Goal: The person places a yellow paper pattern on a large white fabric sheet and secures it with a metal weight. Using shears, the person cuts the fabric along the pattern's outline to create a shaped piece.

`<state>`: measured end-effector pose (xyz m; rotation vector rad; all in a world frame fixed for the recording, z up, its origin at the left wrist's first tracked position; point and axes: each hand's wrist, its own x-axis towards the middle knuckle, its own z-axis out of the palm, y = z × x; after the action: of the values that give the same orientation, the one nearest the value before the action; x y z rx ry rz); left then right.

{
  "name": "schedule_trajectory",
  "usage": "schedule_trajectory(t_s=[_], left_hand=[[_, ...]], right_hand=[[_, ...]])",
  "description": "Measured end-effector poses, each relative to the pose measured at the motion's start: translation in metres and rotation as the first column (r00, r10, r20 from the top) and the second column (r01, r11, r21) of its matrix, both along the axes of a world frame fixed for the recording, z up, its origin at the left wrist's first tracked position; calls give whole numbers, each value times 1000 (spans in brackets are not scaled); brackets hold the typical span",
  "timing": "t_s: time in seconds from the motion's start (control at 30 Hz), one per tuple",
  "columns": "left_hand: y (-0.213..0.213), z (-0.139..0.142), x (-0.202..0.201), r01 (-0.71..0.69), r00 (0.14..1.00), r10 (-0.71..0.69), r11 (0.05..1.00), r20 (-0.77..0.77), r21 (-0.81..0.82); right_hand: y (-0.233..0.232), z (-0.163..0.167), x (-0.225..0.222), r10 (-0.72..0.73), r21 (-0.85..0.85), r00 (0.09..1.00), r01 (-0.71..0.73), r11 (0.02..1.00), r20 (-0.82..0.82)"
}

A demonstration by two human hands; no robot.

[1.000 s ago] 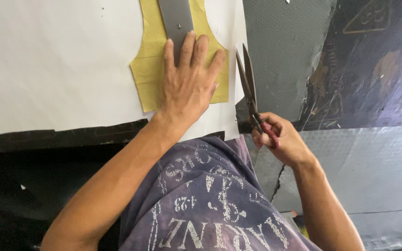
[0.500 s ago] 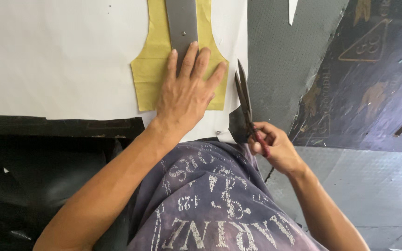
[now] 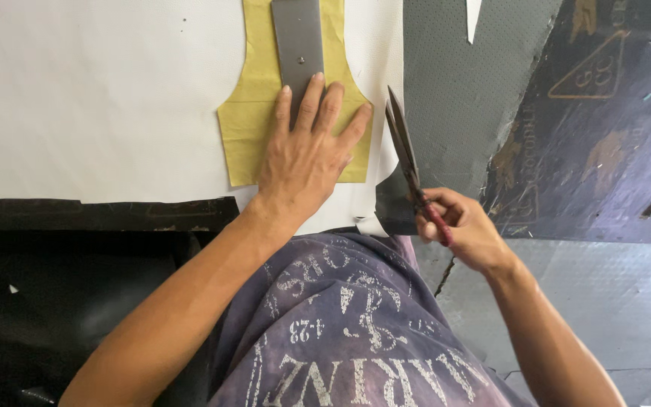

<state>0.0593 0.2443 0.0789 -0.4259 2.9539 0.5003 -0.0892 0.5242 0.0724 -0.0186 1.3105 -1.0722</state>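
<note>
We see the left hand [image 3: 307, 154] lying flat, fingers spread wide, pressing on a yellow paper pattern [image 3: 254, 120] that rests on a large white sheet [image 3: 92, 98] spread over the table. Under the fingertips, a grey metal bar [image 3: 297, 41] lies lengthwise along the middle of the pattern and runs off toward the far edge of the view. To the right, the right hand [image 3: 457, 226] is curled tightly around the red handles of a pair of scissors [image 3: 404, 154], whose dark blades point away from us and stand almost closed at the right edge of the white sheet, just beside the pattern. A dark flap of the sheet's underside [image 3: 393, 207] hangs at the near corner below the blades. Further right, we see grey perforated material [image 3: 461, 98] and a dark printed surface [image 3: 604, 128]. Nearest to us is a faded purple shirt [image 3: 340, 324] with pale lettering.
</note>
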Motion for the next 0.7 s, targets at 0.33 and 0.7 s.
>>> schedule_trajectory(t_s=[0.33,0.7], left_hand=[[1,-1,-1,-12,1000,12,1000,-6,11],[3,-6,-1,-21,1000,21,999,6,26]], right_hand=[[-22,16,-72,356,230,921,-317,920,-156],[-29,20,-105,462,221,874,-426,878,-152]])
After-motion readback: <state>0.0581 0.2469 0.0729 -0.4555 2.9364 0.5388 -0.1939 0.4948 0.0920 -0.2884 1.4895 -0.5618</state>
